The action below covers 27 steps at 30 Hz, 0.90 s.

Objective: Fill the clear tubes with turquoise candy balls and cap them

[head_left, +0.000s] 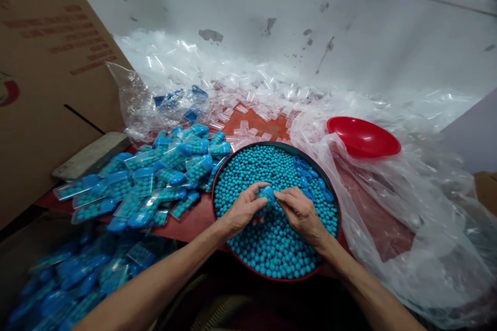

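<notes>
Blue-capped plastic container [267,194] | my left hand [244,208] grips, right hand [302,212] pinches, both within round dark tray [320,169] | red tabletop [267,125] | white wall [248,0]

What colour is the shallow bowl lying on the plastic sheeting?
The bowl is red, best seen in the head view.

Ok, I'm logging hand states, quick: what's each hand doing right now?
Left hand: closed on a small blue-capped container.
Right hand: partly closed, at the same container; whether it grips it cannot be told.
</notes>
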Motion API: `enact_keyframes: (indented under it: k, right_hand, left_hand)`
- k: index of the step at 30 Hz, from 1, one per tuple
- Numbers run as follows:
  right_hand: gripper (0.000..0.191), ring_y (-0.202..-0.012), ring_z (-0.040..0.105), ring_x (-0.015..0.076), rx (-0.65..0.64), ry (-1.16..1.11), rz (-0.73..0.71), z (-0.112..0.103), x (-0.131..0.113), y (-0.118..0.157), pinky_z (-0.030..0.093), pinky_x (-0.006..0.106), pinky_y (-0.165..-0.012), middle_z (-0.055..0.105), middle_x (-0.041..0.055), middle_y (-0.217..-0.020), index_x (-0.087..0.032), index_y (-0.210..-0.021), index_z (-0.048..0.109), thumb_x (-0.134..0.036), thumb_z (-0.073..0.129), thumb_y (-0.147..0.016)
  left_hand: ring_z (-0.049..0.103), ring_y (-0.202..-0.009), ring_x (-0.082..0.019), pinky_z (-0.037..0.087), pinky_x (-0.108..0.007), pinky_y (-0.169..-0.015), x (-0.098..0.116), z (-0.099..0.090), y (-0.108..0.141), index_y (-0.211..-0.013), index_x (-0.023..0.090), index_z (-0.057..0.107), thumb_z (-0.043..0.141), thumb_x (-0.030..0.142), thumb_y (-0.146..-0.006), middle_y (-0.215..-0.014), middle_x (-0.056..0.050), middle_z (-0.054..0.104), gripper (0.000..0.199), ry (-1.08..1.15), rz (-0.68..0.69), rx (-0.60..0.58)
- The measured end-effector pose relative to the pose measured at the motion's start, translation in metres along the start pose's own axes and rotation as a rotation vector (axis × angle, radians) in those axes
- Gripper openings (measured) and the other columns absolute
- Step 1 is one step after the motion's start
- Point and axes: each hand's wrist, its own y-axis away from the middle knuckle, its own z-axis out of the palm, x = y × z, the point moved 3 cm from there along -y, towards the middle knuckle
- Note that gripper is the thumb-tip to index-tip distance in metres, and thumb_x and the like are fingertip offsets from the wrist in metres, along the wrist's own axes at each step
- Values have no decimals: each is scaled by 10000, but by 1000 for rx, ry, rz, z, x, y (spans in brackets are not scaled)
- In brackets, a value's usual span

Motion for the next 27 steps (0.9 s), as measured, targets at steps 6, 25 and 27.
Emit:
enact_keyframes:
  k: [6, 25, 27]
  right_hand:
    - [222, -788, 514, 160, 38, -144, 43, 9, 2, 5, 445, 324, -727, 587, 54, -815, -199, -976, 594, -198, 404, -860]
    - [409, -1054, 504, 227, -123, -149, 217, 8, 0, -5, 427, 388, -881, 524, 128, -1141, -179, -1238, 396, -306, 407, -850]
    - [626, -1097, 466, 261, -193, -91, 191, 14, -7, 0, 437, 397, -872, 415, 171, -1248, -152, -1313, 276, -378, 523, -784]
  left_hand:
    - [376, -375, -22, 268, -121, -326, 6, 2, 4, -1028, 175, 440, 545, 282, -723, -560, 78, 403, 341, -12, -5, 81]
    - [452, -630, -101, 381, -221, -587, 10, 4, 8, -1218, 218, 353, 486, 242, -750, -762, 14, 499, 487, -274, 114, 103]
    - [456, -682, -116, 380, -243, -650, 10, 8, 9, -1250, 199, 330, 474, 240, -751, -821, -6, 518, 521, -220, 121, 124]
